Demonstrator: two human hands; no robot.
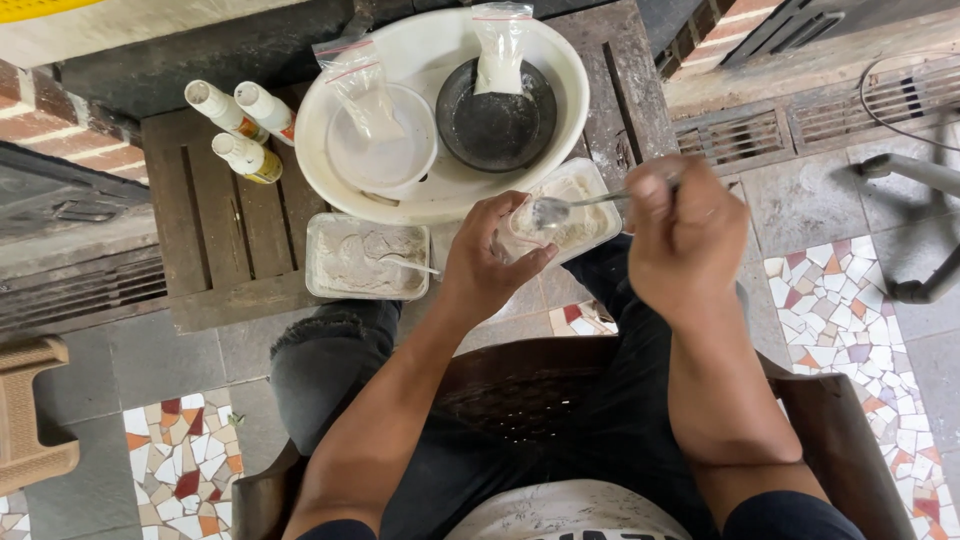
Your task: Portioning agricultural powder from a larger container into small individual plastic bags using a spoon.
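between both hands (490, 262) (680, 240), powdery spoon (551, 210)

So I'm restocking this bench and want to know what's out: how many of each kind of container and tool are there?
Small white bottles: 3
Clear zip bags: 2
Rectangular plastic trays: 2
Large white basin: 1
Dark round dish: 1
White round bowl: 1
Spoons: 2
Total: 12

Three bottles (240, 130), two powder trays (366, 257) (clear plastic), two bags (500, 45), one spoon (575, 205)
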